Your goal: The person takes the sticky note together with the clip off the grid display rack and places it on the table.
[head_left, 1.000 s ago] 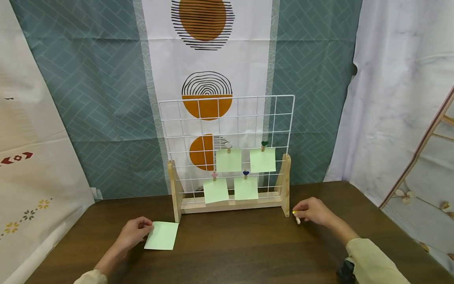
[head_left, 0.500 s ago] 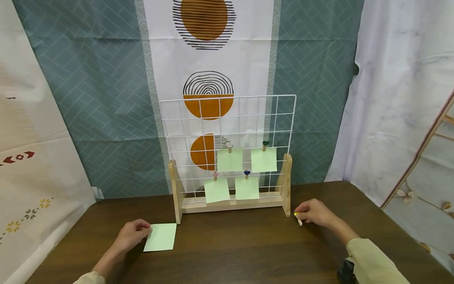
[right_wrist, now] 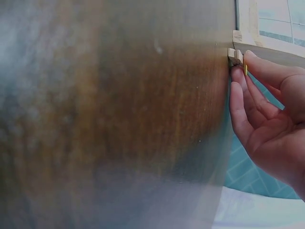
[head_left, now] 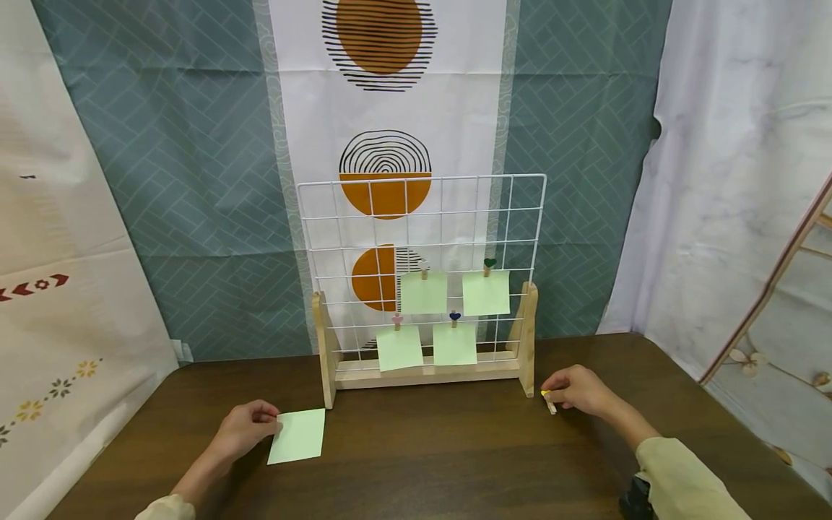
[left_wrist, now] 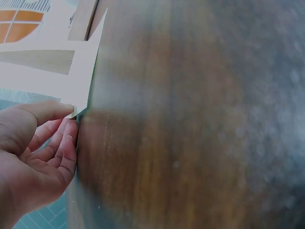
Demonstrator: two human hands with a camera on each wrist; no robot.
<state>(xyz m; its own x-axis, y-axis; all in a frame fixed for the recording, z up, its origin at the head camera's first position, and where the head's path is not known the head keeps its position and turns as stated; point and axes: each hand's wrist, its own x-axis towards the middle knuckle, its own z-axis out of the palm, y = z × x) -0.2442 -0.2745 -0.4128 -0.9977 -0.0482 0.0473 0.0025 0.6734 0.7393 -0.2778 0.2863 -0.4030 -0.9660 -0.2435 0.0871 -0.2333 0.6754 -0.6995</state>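
My left hand pinches the left edge of a pale green sheet of note paper, low over the table's left side. In the left wrist view the thumb lies on one face of the paper and the fingers behind it. At the right, my right hand holds a small wooden clothespin with a yellow ornament between thumb and fingers. The right wrist view shows the clothespin's wooden end pointing away from the fingertips. Between the hands stands a white wire grid rack on a wooden base.
Several green notes hang on the grid's lower right part, such as one note under a green heart clothespin. The rack's wooden right leg stands close to my right hand. Dark brown tabletop stretches in front. Patterned cloths hang behind.
The head view has shifted slightly, so the scene sits a little further right. The note in my left hand tilts slightly. The right hand keeps its hold on the clothespin.
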